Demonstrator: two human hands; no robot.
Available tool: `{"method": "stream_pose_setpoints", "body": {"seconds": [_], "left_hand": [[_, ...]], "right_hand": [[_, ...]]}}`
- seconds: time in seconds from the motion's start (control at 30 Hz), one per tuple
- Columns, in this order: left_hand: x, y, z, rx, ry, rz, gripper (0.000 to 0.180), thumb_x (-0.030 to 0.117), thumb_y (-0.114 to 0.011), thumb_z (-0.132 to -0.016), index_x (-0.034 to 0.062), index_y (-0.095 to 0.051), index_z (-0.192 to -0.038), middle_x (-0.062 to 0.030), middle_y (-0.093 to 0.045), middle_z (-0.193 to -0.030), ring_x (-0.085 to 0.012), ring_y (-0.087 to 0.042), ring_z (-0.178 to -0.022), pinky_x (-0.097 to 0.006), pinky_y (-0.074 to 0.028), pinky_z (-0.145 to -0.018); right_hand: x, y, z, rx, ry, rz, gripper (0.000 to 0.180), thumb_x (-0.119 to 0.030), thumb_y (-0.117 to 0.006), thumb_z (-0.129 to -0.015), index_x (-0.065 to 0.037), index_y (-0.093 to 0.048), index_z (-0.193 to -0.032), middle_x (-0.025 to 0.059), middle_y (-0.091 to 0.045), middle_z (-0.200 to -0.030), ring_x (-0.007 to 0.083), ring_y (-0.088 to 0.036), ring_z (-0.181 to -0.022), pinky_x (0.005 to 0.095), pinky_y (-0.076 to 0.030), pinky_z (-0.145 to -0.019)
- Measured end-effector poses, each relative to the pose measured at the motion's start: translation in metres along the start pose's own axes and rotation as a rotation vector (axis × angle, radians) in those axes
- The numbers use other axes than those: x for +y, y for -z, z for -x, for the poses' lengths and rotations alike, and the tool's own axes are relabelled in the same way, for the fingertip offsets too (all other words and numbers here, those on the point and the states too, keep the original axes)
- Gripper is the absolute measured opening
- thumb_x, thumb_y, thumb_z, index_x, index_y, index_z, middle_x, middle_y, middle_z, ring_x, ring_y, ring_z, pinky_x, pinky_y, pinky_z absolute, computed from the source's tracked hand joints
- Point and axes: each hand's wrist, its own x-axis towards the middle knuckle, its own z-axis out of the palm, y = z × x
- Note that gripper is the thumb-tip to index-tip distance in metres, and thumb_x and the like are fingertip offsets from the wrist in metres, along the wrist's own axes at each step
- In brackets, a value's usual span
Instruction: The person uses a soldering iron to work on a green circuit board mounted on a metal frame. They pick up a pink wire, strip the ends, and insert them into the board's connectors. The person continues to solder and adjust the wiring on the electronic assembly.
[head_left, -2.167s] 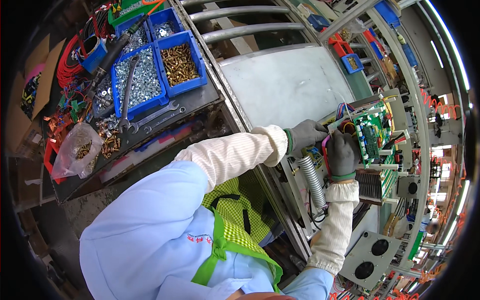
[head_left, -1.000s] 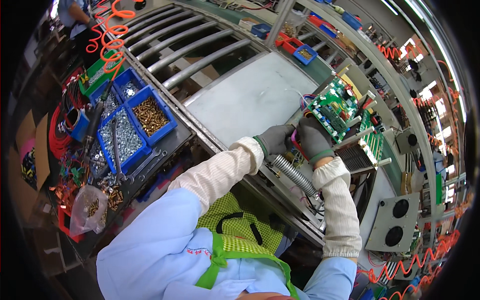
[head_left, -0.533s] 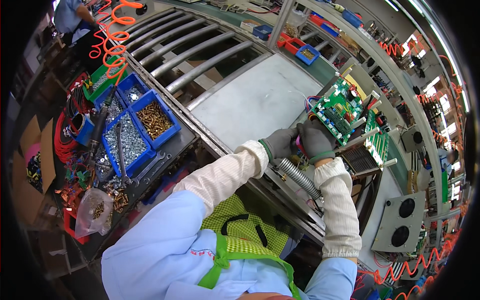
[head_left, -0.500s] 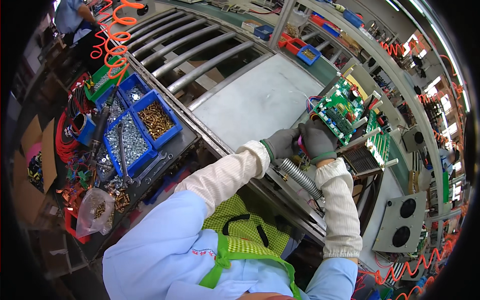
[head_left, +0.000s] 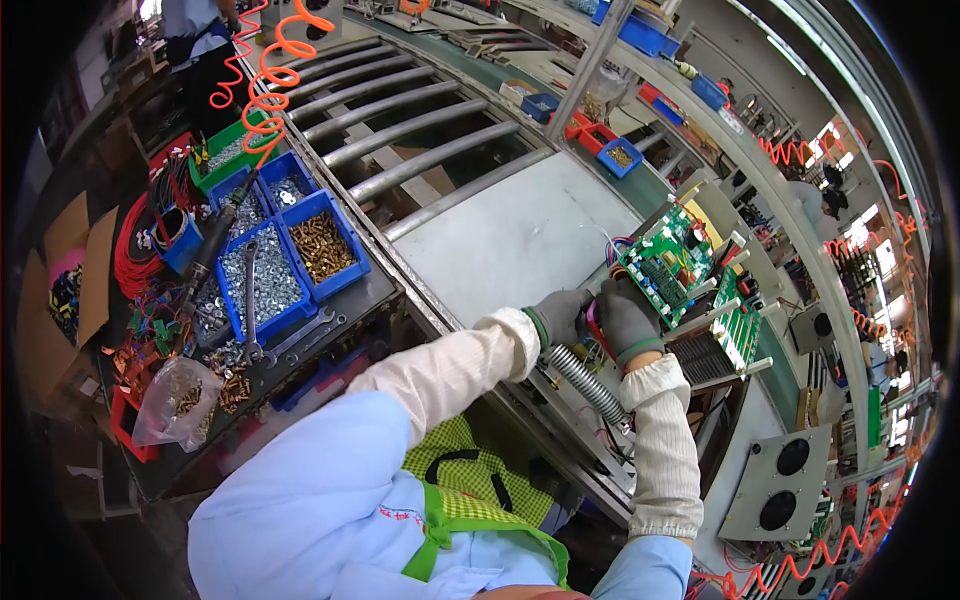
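Both hands wear grey gloves and meet at the near corner of an open electrical unit. My left hand (head_left: 562, 316) is closed, its fingertips turned in and hidden. Beside it my right hand (head_left: 627, 318) curls its fingers at the wiring, also closed; what either one grips is covered. A narrow pink strip (head_left: 592, 317) shows between the gloves, against the right one. Just beyond the right hand is a green circuit board (head_left: 668, 268) with components and coloured wires at its left edge. A coiled silver spring-like tube (head_left: 588, 386) slants below the hands.
Blue bins with brass screws (head_left: 320, 248) and silver nuts (head_left: 262, 280) stand at left, with wrenches (head_left: 300, 337) and a plastic bag (head_left: 180, 402). A pale board (head_left: 510, 235) lies by metal rollers (head_left: 400, 142). An orange coiled hose (head_left: 268, 90) hangs overhead. A twin-fan panel (head_left: 778, 485) stands right.
The whole view has shifted slightly, so the bench appears lower. Both hands stay close together at the unit's corner. More of the pink strip shows between them.
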Motion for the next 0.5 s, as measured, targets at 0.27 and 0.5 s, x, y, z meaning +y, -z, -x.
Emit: {"method": "stream_pose_setpoints", "body": {"seconds": [0.27, 0.5], "left_hand": [[-0.003, -0.019, 0.003, 0.046, 0.070, 0.149, 0.033, 0.004, -0.054, -0.085, 0.0041, -0.050, -0.118, -0.0108, -0.059, -0.109, -0.0188, -0.057, -0.098, -0.030, -0.047, -0.089], [-0.018, -0.037, -0.005, 0.000, 0.079, 0.392, 0.035, -0.003, -0.052, -0.088, 0.0044, -0.047, -0.122, -0.0063, -0.056, -0.117, -0.0100, -0.053, -0.102, -0.026, -0.045, -0.093]], "right_hand": [[0.001, -0.022, -0.001, 0.028, -0.092, 0.104, 0.020, -0.027, -0.055, -0.082, -0.009, -0.062, -0.081, 0.0138, -0.062, -0.078, 0.0321, -0.062, -0.076, 0.0441, -0.048, -0.066], [-0.009, -0.011, -0.001, 0.038, -0.228, 0.068, 0.029, -0.035, -0.051, -0.087, -0.007, -0.058, -0.085, 0.0157, -0.061, -0.082, 0.0347, -0.060, -0.077, 0.0470, -0.046, -0.066]]}}
